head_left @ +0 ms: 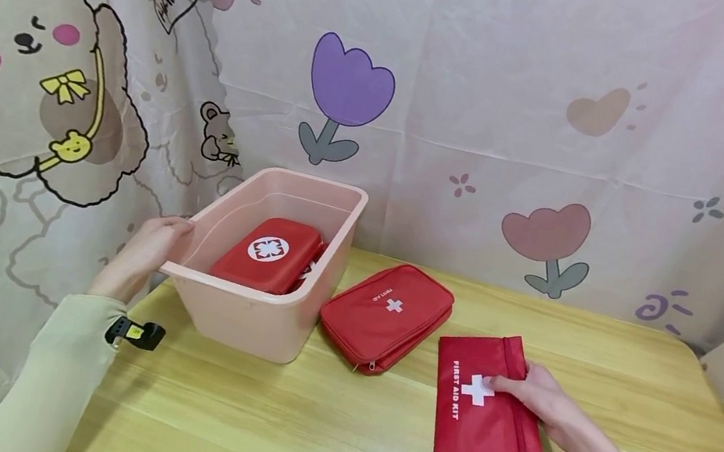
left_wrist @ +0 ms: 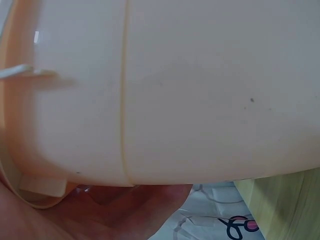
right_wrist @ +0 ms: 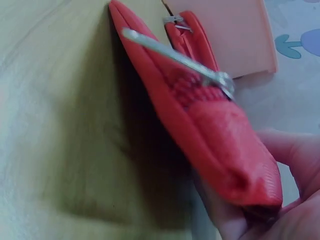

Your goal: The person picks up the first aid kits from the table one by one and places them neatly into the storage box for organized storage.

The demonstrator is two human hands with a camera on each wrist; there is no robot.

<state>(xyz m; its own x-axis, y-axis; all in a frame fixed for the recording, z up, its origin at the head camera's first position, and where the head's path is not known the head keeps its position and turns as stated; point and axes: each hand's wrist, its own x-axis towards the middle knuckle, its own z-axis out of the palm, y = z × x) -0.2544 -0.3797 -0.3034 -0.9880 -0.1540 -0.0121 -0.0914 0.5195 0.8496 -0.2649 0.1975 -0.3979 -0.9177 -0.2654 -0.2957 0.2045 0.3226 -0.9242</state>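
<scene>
My left hand (head_left: 152,247) grips the rim of a pink plastic bin (head_left: 248,319) at its left side; the left wrist view shows the bin's outer wall (left_wrist: 200,90) with the fingers (left_wrist: 145,210) curled under the rim. Inside the bin lies a red first aid case (head_left: 265,252) with a white round emblem, partly covering another red item. With the thumb on top, my right hand (head_left: 547,402) pinches a flat red first aid pouch (head_left: 478,434) by its right edge. In the right wrist view the pouch (right_wrist: 220,135) is tilted above the table, its zip pull hanging loose.
A red zipped first aid bag (head_left: 382,324) lies on the wooden table (head_left: 328,442) between bin and pouch, close against the bin's right side. A patterned cloth (head_left: 465,116) hangs behind the table and along its left and right sides.
</scene>
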